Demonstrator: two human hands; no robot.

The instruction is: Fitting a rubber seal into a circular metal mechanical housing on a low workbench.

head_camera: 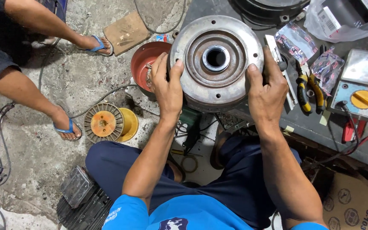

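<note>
Left hand [167, 87]: grip clamped on left rim of round metal housing [196, 87]; thumb on top face
Right hand [267, 91]: grip clamped on right rim; thumb up
Housing: at dark table [307, 125] edge, centre bore upward
Beside: yellow-handled pliers [309, 91], switch box [358, 100]
Floor: red bowl [143, 61], orange wire spool [105, 123]; another person's sandalled feet [67, 127]

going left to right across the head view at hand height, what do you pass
blue sandal → yellow wire spool → left hand → round metal housing → right hand → yellow-handled pliers → grey box with yellow knob
</note>
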